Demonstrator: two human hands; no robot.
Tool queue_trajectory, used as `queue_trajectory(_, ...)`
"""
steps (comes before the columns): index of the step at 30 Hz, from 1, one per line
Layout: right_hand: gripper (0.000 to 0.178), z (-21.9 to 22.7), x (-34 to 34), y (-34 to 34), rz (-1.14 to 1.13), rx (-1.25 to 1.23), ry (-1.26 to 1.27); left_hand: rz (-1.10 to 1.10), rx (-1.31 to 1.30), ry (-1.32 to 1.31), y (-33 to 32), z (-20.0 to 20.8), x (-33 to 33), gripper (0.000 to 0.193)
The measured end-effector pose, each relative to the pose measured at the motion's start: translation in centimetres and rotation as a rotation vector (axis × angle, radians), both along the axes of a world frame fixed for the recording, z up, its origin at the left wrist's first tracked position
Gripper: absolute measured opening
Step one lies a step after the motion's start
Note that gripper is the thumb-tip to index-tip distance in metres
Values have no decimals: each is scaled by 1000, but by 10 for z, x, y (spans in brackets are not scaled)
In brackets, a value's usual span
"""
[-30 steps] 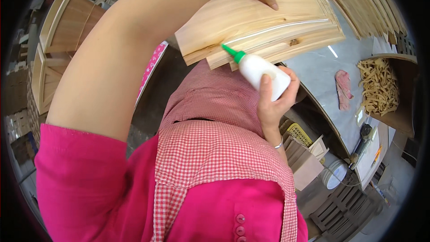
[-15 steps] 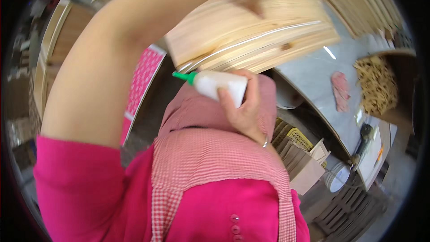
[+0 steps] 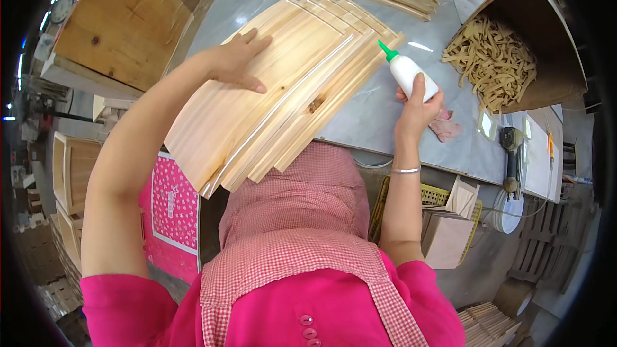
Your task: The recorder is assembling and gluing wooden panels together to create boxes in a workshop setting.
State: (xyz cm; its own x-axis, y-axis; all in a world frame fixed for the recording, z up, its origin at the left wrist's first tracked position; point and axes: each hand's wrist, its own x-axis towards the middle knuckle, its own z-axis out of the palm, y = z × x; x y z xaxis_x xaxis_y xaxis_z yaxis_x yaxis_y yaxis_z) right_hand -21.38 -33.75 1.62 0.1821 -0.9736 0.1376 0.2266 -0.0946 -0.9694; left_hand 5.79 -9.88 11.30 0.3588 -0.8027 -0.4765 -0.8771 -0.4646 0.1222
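Grasped the bottle (image 3: pixel 407 72) in the right hand (image 3: pixel 419 109), angled nozzle-first toward the boards (image 3: pixel 283 99), staggered across the edge of the table (image 3: pixel 373 122), perhaps to bare each side. Spread the left hand (image 3: pixel 236 61) on top, clasping nothing, likely for steadiness.

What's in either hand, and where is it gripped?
The right hand holds the white bottle by its body, near the base. The left hand rests on the top wooden board, grasping nothing.
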Motion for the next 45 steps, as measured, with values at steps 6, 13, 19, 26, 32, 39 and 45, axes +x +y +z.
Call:
queue_trajectory(6, 45, -5, 26, -22, -7, 19, 83, 14, -15, 20, 2, -1, 0, 125)
queue_trajectory(13, 43, -7, 20, -16, -6, -40, 165, -20, -49, -21, 6, -9, 5, 123)
queue_trajectory(19, 43, -7, -9, 40, 161, -53, 137, -63, -70, -43, 0, -8, 6, 121)
queue_trajectory(26, 39, -4, -39, 125, 380, -131, 215, -89, -25, -49, 4, -3, 6, 127)
queue_trajectory(32, 43, 7, -70, 193, 593, -323, 298, -121, -10, -11, -7, -9, 12, 129)
queue_trajectory(39, 45, 9, -76, 228, 862, -310, 253, -72, 28, 26, -4, 5, 5, 129)
queue_trajectory(45, 47, 9, -69, 230, 814, -196, 211, -121, -20, 9, -9, 0, 12, 128)
